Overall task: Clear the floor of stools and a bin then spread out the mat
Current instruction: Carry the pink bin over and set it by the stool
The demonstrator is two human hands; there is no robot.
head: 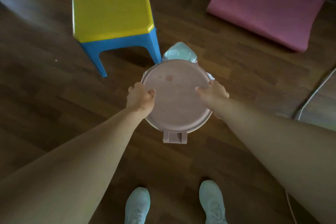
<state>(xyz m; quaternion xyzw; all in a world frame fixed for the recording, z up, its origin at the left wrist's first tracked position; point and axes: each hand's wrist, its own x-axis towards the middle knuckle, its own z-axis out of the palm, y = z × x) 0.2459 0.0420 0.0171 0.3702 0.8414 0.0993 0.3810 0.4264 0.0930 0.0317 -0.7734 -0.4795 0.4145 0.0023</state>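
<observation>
Pale shoes (137, 205) are standing nearest me. Beyond them I am curling my left grip (141, 96) and right grip (213, 92) around opposite rims of the pink bin (174, 100), just beside the stool (112, 11). I am clearing the bin; next, I judge, it needs lifting away from the folded mat (263, 7).

- Pretty sure we're in a room of somebody's home: dark wood-plank floor (45, 96) all round the fingers (151, 93).
- Up and left of the fingers we've got a little plastic stool (112, 11), yellow top, blue legs.
- Right under the fingers is a pink lidded pedal bin (176, 100) with a plastic liner (179, 52) poking out.
- Well off to their upper right, a folded pink mat (263, 5) lies on the floor.
</observation>
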